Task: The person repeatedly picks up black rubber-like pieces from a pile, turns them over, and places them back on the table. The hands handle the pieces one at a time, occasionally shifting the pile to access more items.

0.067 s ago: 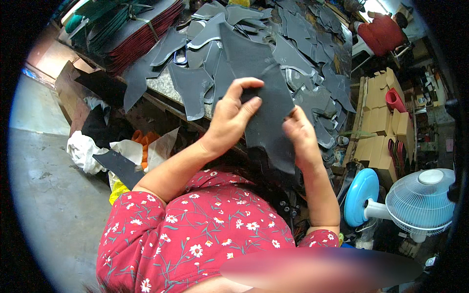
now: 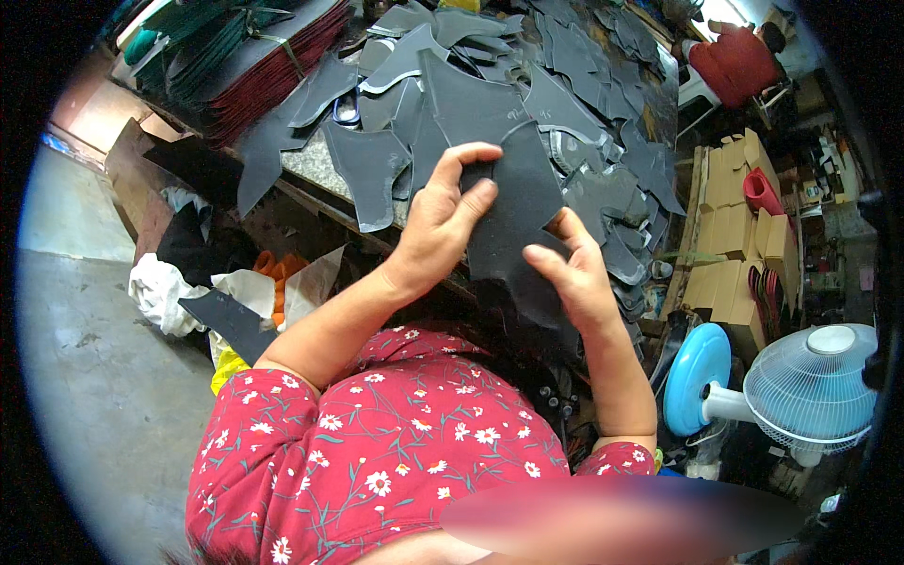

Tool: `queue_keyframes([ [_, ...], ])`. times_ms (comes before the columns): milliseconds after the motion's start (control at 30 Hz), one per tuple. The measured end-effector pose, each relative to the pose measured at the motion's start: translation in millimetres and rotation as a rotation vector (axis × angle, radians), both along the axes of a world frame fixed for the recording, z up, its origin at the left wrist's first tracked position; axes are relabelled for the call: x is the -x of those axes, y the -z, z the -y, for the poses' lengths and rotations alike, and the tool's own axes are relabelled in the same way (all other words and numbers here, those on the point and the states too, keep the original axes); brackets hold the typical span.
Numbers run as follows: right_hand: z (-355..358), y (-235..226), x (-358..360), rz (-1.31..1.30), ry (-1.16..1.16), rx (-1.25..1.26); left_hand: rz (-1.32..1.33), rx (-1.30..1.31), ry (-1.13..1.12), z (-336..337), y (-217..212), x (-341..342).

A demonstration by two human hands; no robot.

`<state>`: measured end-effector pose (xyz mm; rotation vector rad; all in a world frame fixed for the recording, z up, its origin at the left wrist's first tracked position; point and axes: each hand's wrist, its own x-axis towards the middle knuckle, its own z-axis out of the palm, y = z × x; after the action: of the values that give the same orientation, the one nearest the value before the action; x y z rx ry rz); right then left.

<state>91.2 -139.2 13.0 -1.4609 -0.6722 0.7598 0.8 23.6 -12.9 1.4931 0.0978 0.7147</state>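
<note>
Here we see a dark grey cut piece [image 2: 513, 221] held up over the near edge of the surface [image 2: 306, 168], between the two hands. Our left hand [image 2: 441, 224] sits at nine o'clock of the piece, its thumb and forefinger curled into an open ring and pinching the piece's upper left edge, the other fingers [image 2: 476, 202] pressed flat against its face. Our right hand [image 2: 573, 268] lies at about four o'clock of the piece, fingers half bent, the thumb on the front near a notch in the edge and the fingertips touching the lower right part. So both hands have hold of the same piece, neither fully closed.

Both forearms rise from the lower edge, the left one angled up toward one o'clock from a red flowered sleeve [image 2: 282, 424], the right one nearly upright with the wrist bent inward.

Behind the piece, at twelve o'clock, many similar grey pieces [image 2: 565, 85] lie overlapping on the surface. A stack of green and red sheets [image 2: 254, 52] lies at ten o'clock, and a white and blue fan [image 2: 800, 386] stands at four o'clock.
</note>
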Motion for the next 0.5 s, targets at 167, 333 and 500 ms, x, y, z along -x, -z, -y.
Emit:
queue_keyframes([
  [167,-7.2,-18.5,-40.9,0.352,0.222,0.022,0.003,-0.388,-0.222,-8.9,18.9,11.7],
  [333,-24.2,-54.1,-173.4,0.443,0.423,-0.158,0.163,-1.011,-0.429,-8.8,39.6,5.3],
  [500,-37.1,-54.0,-318.7,0.260,0.627,-0.001,0.040,-1.053,-0.426,-4.3,49.6,1.6],
])
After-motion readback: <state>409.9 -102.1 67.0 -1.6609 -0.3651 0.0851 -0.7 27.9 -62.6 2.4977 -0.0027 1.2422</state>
